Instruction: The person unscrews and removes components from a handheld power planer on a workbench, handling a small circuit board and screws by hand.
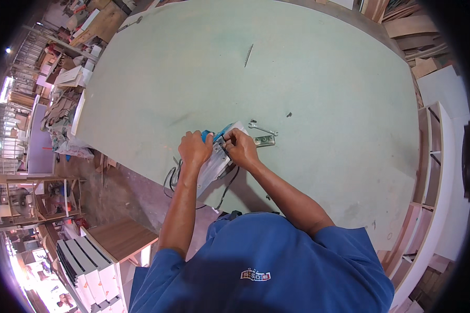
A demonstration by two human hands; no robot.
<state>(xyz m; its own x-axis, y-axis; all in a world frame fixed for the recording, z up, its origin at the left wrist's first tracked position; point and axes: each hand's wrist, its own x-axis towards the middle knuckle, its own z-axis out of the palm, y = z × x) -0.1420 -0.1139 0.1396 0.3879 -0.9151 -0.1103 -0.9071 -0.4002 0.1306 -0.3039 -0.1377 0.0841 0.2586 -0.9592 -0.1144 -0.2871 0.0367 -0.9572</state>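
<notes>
Near the front edge of the table lies a pale grey and blue device (212, 169) with a black cord (226, 189); its exact kind I cannot make out. My left hand (194, 149) is closed around its blue part at the far end. Beside it, my right hand (241, 149) has its fingers pinched together over the right side of the device, and what they grip is hidden. Just right of that hand lie a wrench (262, 128) and a metal piece with round holes (265, 141).
The wide green table (324, 94) carries a small dark part (289, 114) and a thin rod-like piece (249, 55) farther away. White shelving (432, 156) stands along the right. At lower left is a brown wooden board (120, 235), with cluttered materials beyond.
</notes>
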